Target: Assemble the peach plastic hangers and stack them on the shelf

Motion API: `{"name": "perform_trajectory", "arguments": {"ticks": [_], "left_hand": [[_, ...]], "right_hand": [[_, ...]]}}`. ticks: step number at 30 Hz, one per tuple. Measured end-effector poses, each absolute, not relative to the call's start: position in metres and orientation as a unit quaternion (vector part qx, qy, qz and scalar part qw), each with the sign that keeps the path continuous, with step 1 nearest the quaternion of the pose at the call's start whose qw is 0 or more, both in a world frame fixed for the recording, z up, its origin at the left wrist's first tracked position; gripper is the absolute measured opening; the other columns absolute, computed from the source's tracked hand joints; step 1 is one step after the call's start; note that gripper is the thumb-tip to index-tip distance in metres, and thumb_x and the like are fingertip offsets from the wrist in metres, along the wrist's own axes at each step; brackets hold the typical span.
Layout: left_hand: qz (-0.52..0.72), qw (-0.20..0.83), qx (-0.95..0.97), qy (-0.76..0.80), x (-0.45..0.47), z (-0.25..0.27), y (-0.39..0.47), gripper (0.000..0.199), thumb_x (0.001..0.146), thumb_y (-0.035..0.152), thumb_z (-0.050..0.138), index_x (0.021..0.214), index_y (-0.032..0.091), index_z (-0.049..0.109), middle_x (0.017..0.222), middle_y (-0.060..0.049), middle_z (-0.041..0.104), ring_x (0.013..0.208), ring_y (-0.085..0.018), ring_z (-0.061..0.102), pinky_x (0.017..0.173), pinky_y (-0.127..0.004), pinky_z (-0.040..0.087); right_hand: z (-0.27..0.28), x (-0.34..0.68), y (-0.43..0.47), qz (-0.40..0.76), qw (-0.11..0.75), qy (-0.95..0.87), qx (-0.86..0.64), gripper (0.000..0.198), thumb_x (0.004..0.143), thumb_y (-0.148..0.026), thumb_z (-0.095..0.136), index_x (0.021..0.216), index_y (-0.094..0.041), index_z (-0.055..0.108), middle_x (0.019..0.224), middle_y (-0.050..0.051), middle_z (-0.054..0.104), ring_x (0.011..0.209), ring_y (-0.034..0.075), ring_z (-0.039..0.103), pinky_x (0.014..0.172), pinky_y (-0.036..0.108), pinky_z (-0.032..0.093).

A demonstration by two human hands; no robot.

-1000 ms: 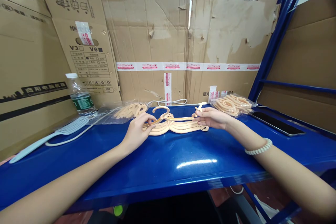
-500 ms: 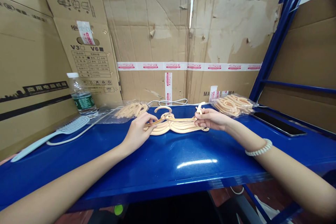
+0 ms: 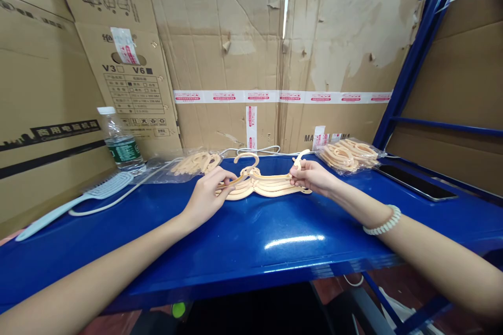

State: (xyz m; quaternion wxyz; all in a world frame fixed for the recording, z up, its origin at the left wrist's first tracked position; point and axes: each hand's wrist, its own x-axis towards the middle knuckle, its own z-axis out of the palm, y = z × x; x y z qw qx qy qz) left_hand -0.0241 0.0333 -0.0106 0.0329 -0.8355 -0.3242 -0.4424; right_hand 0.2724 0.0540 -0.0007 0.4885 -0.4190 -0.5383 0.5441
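Observation:
Both hands grip a cream-coloured folding clothes hanger (image 3: 271,178) whose curved hook points up. On the left side, my left hand (image 3: 208,188) is closed in a pinch on one arm of it. My right hand (image 3: 312,175) is closed at the other arm's end, where a pale curved piece (image 3: 302,157) rises between thumb and fingers. Whether that piece is joined to the arm I cannot make out. Just beneath and behind lies a stack of similar hangers (image 3: 271,189) on the blue table (image 3: 243,241), partly hidden by the held one.
Clear bags of hanger parts lie at the back left (image 3: 196,163) and back right (image 3: 346,154). A water bottle (image 3: 123,149), a light-blue hairbrush (image 3: 78,201) and a white cable (image 3: 106,212) are at left. A black phone (image 3: 416,182) sits at right. Cardboard sheets (image 3: 223,63) stand behind.
The hanger's hook has turned slightly and shifted a little right. The pale piece in my right hand leans a bit further right. Both hands keep their grip, and the view has moved slightly.

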Motion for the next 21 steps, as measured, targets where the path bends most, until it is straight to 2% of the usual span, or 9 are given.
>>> {"name": "perform_trajectory", "arguments": {"ticks": [4, 10, 15, 21], "left_hand": [[-0.442, 0.026, -0.831, -0.337, -0.024, -0.009, 0.032, 0.013, 0.084, 0.023, 0.057, 0.095, 0.020, 0.063, 0.076, -0.001, 0.056, 0.073, -0.017, 0.057, 0.068, -0.030, 0.046], [-0.451, 0.005, -0.817, -0.359, -0.024, -0.008, 0.034, 0.015, 0.080, 0.024, 0.060, 0.094, 0.020, 0.065, 0.075, -0.001, 0.058, 0.073, -0.017, 0.057, 0.069, -0.031, 0.047], [-0.457, -0.021, -0.803, -0.383, -0.024, -0.007, 0.035, 0.019, 0.079, 0.026, 0.061, 0.096, 0.020, 0.066, 0.074, 0.000, 0.060, 0.071, -0.016, 0.058, 0.067, -0.030, 0.047], [-0.453, -0.039, -0.799, -0.394, -0.028, 0.001, 0.035, 0.015, 0.080, 0.027, 0.060, 0.089, 0.018, 0.067, 0.078, -0.002, 0.064, 0.072, -0.015, 0.061, 0.063, -0.027, 0.049]], "right_hand": [[-0.004, 0.270, 0.054, 0.512, 0.507, -0.549, -0.424, 0.033, 0.058, -0.022, 0.083, 0.064, -0.018, 0.051, 0.049, -0.001, 0.059, 0.046, 0.009, 0.055, 0.044, 0.019, 0.044], [0.001, 0.271, 0.051, 0.535, 0.525, -0.542, -0.379, 0.036, 0.056, -0.026, 0.085, 0.067, -0.017, 0.052, 0.060, 0.000, 0.061, 0.053, 0.011, 0.061, 0.054, 0.022, 0.049], [0.009, 0.269, 0.046, 0.557, 0.528, -0.547, -0.335, 0.031, 0.065, -0.035, 0.079, 0.084, -0.017, 0.061, 0.068, 0.001, 0.064, 0.059, 0.013, 0.063, 0.060, 0.025, 0.050], [0.023, 0.294, 0.055, 0.557, 0.560, -0.529, -0.311, 0.018, 0.069, -0.028, 0.075, 0.081, -0.016, 0.070, 0.071, 0.000, 0.063, 0.064, 0.010, 0.059, 0.063, 0.024, 0.050]]}}
